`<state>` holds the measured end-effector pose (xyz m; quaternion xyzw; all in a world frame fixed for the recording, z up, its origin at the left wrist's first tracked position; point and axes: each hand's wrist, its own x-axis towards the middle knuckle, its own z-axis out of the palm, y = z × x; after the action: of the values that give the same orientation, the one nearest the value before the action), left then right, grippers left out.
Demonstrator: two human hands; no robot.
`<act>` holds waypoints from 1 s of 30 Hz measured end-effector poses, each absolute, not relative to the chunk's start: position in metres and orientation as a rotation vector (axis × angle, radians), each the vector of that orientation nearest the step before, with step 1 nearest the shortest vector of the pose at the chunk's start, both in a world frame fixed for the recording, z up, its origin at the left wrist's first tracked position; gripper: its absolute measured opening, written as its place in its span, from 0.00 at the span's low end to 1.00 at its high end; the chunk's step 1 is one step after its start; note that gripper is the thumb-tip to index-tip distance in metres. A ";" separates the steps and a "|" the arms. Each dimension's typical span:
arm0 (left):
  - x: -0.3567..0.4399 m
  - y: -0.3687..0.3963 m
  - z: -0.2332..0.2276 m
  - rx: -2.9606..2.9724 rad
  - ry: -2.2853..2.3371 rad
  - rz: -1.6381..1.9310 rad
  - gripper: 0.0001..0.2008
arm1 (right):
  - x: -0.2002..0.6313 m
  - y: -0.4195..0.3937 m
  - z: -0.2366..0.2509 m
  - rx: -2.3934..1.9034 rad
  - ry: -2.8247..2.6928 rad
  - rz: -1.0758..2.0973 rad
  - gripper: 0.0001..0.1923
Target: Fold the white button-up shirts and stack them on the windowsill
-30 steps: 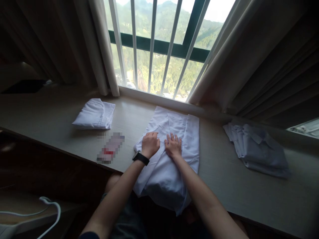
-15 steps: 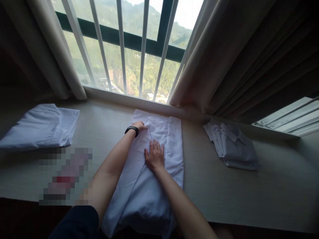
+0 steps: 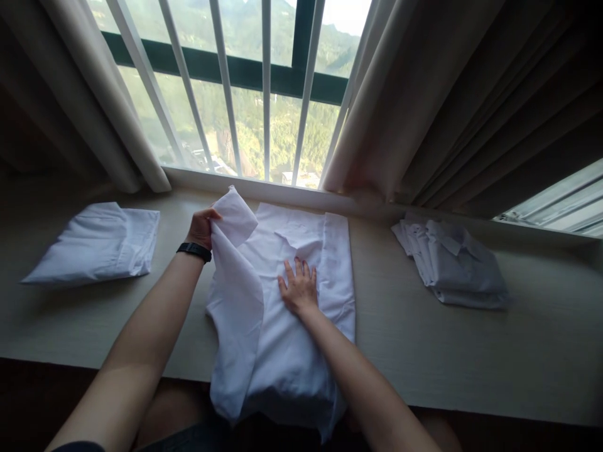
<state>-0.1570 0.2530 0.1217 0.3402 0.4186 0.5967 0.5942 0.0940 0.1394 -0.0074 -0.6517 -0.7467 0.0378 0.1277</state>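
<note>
A white shirt [image 3: 287, 351] lies lengthwise in front of me, its lower end hanging over the near edge of the table. My left hand [image 3: 201, 227], with a black band at the wrist, is closed on a long loose part of the shirt that looks like a sleeve. That part is raised off the left side, and its end sticks up above my fingers. On the middle of the shirt, below a pointed fold of cloth, my right hand [image 3: 299, 286] rests flat with fingers spread.
A folded white garment [image 3: 98, 245] lies on the pale table [image 3: 532, 351] at the left. Toward the right sits a stack of folded white shirts [image 3: 452, 263]. Behind the table are a barred window [image 3: 245, 119] and grey curtains [image 3: 414, 88].
My left hand has moved left, lifting the sleeve-like part off the shirt and pulling it outward. My right hand stays flat on the cloth, its fingers spread wider.
</note>
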 end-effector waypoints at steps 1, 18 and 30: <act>-0.157 0.248 0.124 0.746 0.933 1.395 0.22 | 0.095 0.141 -0.005 -1.891 -2.168 0.099 0.31; -0.145 0.221 0.148 0.673 0.810 1.389 0.29 | 0.071 0.322 0.043 -2.136 -2.127 0.070 0.16; -0.152 0.222 0.147 0.697 0.739 1.424 0.31 | 0.090 0.338 0.029 -1.897 -1.939 0.333 0.20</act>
<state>-0.1520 0.2218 0.1468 0.3057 0.3241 0.6247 0.6413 0.0900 0.3379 0.0286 -0.6797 -0.6946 0.1193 0.2030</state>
